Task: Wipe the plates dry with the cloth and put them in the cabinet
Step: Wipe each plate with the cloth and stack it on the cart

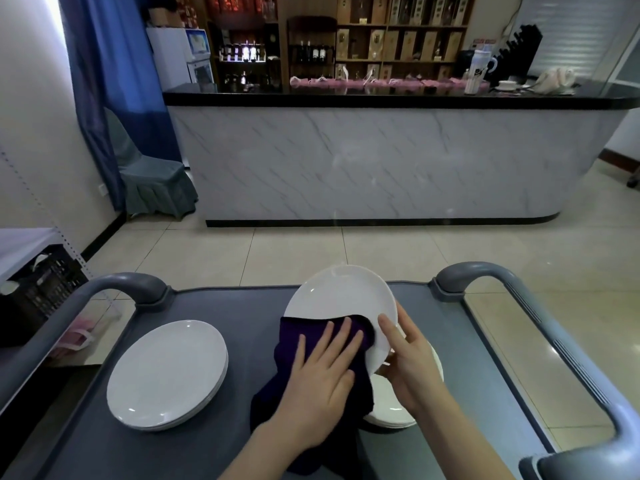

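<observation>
Nearest us, two bare forearms reach in from 6 o'clock over the grey cart (242, 306), and the tail of the purple cloth (291, 344) drops between them onto the cart top. Left grip (322, 382) lies flat on the cloth, fingers straight and slightly spread, pressing it against the lower face of the plate (341, 299); it clasps nothing, it just presses. Right grip (412, 368), at 3 o'clock of the cloth, clamps the plate's rim: the thumb lies across the white face, and the fingers curl round behind, mostly hidden. That plate is up off the cart, tilted with its face toward the camera, its top edge at 12 o'clock and its lower part under the cloth. Below the right grip, at 5 o'clock of the plate, the right stack (391, 415) of white plates sits on the cart, partly hidden by hand and cloth. Over at 9 o'clock, well apart, the left stack (166, 372) lies flat; how many plates it holds I can't tell. Curved grey handles (128, 282) rise at 10 and 2 o'clock. Across the tiled floor at 12 o'clock stands a marble-fronted bar (363, 161), with a covered chair (152, 174) at 10 o'clock and a black crate (38, 289) at 9.
</observation>
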